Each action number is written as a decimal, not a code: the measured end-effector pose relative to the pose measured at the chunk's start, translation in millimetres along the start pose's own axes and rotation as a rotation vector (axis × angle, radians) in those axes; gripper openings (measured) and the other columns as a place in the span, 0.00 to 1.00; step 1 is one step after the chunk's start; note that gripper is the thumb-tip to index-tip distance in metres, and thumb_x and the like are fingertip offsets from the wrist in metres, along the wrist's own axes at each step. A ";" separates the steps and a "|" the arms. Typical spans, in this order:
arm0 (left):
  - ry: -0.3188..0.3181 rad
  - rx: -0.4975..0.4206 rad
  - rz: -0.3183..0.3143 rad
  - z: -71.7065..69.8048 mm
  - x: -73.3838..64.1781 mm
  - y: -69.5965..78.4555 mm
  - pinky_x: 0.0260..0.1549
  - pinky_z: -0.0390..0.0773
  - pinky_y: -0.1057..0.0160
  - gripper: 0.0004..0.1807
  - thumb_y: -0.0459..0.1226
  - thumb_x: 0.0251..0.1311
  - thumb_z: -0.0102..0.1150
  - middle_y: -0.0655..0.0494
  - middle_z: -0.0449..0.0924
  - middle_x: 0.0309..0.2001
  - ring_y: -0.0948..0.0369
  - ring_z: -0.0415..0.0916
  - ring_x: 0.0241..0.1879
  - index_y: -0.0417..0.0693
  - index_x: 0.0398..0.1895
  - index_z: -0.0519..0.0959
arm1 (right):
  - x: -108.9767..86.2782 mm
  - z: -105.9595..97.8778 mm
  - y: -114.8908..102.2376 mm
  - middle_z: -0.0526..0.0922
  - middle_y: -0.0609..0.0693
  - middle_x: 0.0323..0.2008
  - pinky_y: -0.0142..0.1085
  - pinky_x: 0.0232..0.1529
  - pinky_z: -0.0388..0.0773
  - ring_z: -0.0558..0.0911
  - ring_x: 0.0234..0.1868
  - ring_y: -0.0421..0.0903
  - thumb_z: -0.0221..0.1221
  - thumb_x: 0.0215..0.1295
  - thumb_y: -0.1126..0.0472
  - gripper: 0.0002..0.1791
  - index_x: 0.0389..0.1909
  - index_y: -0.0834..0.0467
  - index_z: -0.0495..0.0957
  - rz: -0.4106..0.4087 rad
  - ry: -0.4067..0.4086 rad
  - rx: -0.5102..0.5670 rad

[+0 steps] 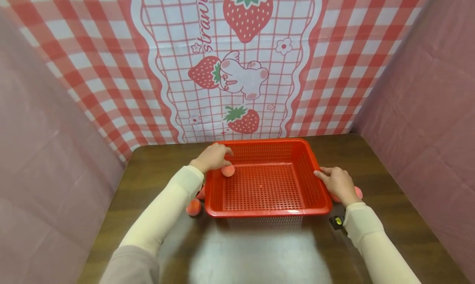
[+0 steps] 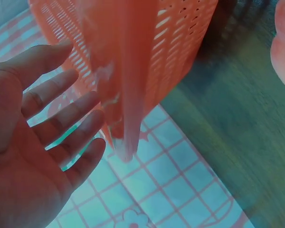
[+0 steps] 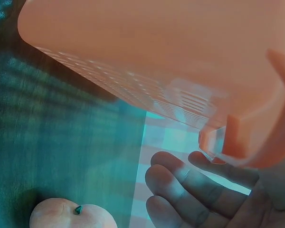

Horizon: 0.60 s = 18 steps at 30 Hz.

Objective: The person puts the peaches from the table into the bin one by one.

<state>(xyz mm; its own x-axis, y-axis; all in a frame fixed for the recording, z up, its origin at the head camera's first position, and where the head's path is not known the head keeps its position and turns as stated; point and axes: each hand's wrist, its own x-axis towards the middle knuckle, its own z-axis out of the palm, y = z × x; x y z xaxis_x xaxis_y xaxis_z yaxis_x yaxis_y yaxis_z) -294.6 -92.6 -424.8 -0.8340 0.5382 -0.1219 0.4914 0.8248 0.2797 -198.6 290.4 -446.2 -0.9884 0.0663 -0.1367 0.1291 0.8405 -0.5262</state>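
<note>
A red plastic basket point(image 1: 259, 213) with perforated walls stands at the middle of the table. Over its left rim reaches my left hand point(image 1: 213, 157), fingers spread and relaxed with nothing held, as the left wrist view shows. Just below those fingertips, inside the basket, is a pinkish peach point(image 1: 228, 170). My right hand point(image 1: 339, 185) grips the basket's right rim, thumb on top and the other fingers at the outer side. In the right wrist view, the fingers point(image 3: 180, 190) curve beneath the rim's end.
Left of the basket sits an orange-red peach point(image 1: 193, 207), with another point(image 1: 201, 193) partly behind the sleeve. To the right, a peach point(image 1: 358, 192) shows past my right wrist. A strawberry-print cloth point(image 1: 245, 86) hangs behind the wooden table point(image 1: 159, 172); pink curtains point(image 1: 423, 111) flank it.
</note>
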 end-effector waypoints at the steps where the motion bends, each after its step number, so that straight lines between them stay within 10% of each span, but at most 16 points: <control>1: 0.007 -0.007 -0.004 -1.1 -1.8 -1.7 0.62 0.70 0.51 0.22 0.42 0.62 0.63 0.49 0.81 0.56 0.49 0.73 0.60 0.45 0.58 0.78 | 0.1 -0.1 -0.4 0.86 0.61 0.32 0.36 0.29 0.75 0.79 0.24 0.45 0.56 0.70 0.46 0.33 0.62 0.69 0.71 0.004 -0.008 0.008; 18: 0.137 -0.135 -0.154 -20.6 -33.0 -25.2 0.60 0.72 0.48 0.23 0.45 0.64 0.61 0.47 0.80 0.58 0.49 0.75 0.59 0.45 0.59 0.77 | -0.4 -0.2 -1.6 0.86 0.61 0.33 0.34 0.27 0.76 0.80 0.24 0.45 0.55 0.70 0.46 0.34 0.64 0.69 0.68 0.030 -0.044 0.042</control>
<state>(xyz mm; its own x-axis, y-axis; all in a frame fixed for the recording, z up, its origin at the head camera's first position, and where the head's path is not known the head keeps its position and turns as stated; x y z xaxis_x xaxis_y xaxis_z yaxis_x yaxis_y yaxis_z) -284.6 -134.7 -408.2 -0.9271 0.3721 -0.0453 0.3258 0.8596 0.3936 -198.4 289.1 -445.1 -0.9796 0.0669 -0.1893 0.1630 0.8152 -0.5558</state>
